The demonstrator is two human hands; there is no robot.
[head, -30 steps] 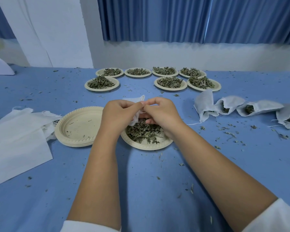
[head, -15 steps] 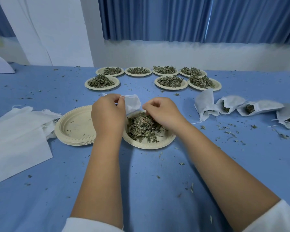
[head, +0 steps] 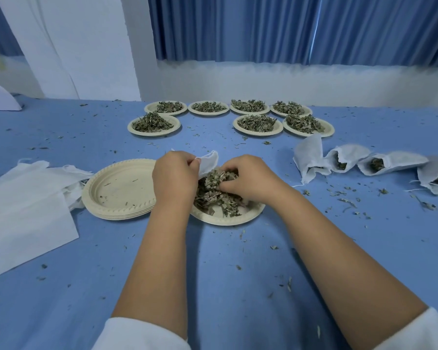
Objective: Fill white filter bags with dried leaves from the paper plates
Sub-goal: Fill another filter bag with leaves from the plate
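Filter bag (head: 209, 161), pinched at its rim by the left hand (head: 173, 176), hangs over the far edge of the paper plate (head: 238, 219); right hand (head: 250, 176) grips a clump of dried leaves (head: 213, 195) beside its mouth; stacked empty plates (head: 116, 188) sit just left; broad surface (head: 225, 274) lies nearer.

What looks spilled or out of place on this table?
Dried leaf crumbs are scattered across the blue tablecloth, thickest to the right of the near plate, beside the filled bags. Those bags lie on their sides with mouths open, leaves showing.

Workrm: blue table (head: 61, 299), rows of leaf plates (head: 258, 134).
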